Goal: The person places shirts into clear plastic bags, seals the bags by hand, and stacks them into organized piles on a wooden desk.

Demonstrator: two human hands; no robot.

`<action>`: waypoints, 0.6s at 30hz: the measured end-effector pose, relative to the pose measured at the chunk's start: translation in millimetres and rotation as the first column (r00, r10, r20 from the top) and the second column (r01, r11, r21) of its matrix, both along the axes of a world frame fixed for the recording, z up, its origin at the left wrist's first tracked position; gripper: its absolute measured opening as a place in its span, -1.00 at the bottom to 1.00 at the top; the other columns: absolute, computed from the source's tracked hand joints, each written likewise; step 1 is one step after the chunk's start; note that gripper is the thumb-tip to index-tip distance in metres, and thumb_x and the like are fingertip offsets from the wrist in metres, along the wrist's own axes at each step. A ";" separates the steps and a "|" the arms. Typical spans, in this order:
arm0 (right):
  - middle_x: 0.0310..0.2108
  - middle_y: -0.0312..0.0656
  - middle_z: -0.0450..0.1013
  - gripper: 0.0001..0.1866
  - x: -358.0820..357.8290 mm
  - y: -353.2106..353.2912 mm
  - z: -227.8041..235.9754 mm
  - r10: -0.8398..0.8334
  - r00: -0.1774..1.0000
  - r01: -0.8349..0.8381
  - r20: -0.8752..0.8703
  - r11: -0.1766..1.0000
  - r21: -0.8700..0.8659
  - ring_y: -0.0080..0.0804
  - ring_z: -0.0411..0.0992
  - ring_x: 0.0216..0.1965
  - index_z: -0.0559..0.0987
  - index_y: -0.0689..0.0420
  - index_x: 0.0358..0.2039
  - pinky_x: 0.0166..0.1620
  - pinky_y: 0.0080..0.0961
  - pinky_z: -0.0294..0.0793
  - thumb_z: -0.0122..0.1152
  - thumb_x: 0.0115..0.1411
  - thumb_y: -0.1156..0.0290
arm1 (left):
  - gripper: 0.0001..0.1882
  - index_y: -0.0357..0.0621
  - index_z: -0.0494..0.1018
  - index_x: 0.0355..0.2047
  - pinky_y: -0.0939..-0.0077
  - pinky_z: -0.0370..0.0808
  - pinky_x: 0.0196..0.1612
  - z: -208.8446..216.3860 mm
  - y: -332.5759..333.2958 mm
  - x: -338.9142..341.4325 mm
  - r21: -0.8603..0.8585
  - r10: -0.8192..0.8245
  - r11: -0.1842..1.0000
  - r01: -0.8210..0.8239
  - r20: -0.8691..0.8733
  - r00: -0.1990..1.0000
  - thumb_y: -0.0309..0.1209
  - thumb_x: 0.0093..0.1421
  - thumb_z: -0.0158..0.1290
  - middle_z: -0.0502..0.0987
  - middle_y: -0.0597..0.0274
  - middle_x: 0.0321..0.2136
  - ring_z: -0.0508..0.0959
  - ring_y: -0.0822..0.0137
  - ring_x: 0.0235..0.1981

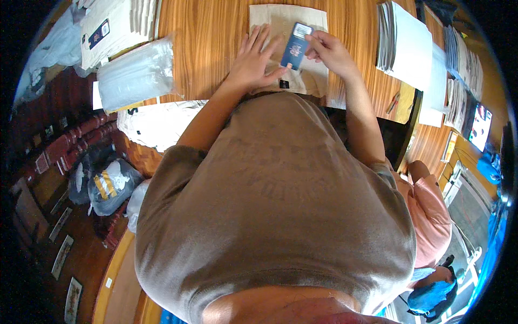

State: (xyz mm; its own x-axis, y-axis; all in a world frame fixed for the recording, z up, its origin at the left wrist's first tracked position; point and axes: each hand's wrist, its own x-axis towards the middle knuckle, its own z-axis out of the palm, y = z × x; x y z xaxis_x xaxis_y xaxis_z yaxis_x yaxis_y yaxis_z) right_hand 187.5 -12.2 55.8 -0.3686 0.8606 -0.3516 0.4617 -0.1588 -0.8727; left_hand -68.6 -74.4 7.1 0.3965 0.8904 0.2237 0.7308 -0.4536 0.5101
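Note:
A folded beige garment [273, 17] lies on the wooden table in front of me, with a small black label [284, 84] near its lower edge. My left hand [252, 63] rests on the garment's left side, open, its fingers spread and the thumb reaching to the lower end of a dark blue hang tag [297, 47]. Between thumb and fingers, my right hand [327, 49] grips the right edge of that tag. The tag is tilted over the garment and has a white sticker at its top and pale print below.
Clear plastic bags [136, 73] are stacked on the table's left, before a pile of folded beige garments [121, 32] with a blue tag on top. White sheets [407, 48] and a small red-handled tool [395, 101] lie right. A person in pink [431, 221] is at my right.

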 end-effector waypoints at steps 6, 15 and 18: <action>-0.41 -0.02 0.64 -0.57 -28.8 -0.3 14.1 -0.258 0.741 -0.098 0.619 0.871 0.481 0.09 0.63 -0.33 0.65 0.08 -0.28 -0.26 -0.05 0.60 0.18 0.36 -0.07 | -0.15 -0.08 0.11 0.48 -0.23 -0.05 0.50 -13.9 -18.4 -5.2 0.008 0.061 0.998 -0.061 -0.037 0.997 0.01 0.31 0.11 -0.04 -0.18 0.52 -0.11 -0.22 0.54; -0.29 -0.24 0.63 -0.81 -162.4 -27.3 4.0 0.271 0.957 -0.242 -0.099 0.941 0.236 -0.60 0.57 -0.30 0.64 0.27 -0.09 -0.24 -0.58 0.56 0.27 0.38 0.43 | -0.25 -0.13 0.29 0.36 -0.12 0.10 0.46 68.0 -86.2 -139.8 0.108 0.366 0.914 -0.391 0.199 0.909 -0.09 0.24 0.22 0.19 -0.14 0.42 0.15 -0.16 0.46; -0.21 -0.23 0.63 -0.76 -257.5 -8.6 -19.4 0.405 0.872 -0.394 -0.276 0.914 0.097 -0.58 0.55 -0.30 0.65 0.25 -0.03 -0.21 -0.61 0.55 0.25 0.40 0.38 | -0.04 -0.06 0.27 0.39 -0.14 0.12 0.45 74.0 -122.6 -214.6 0.242 0.633 0.746 -0.621 0.032 0.773 -0.05 0.03 0.41 0.18 -0.07 0.44 0.15 -0.14 0.46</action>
State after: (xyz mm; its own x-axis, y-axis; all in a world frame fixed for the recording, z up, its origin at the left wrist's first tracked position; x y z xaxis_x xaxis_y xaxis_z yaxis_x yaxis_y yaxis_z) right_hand -69.9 -20.8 36.4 -0.7628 0.6288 -0.1510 0.2102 0.0202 -0.9774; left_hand -283.2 -197.0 81.1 -0.2172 0.8687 0.4452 0.9126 0.0189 0.4084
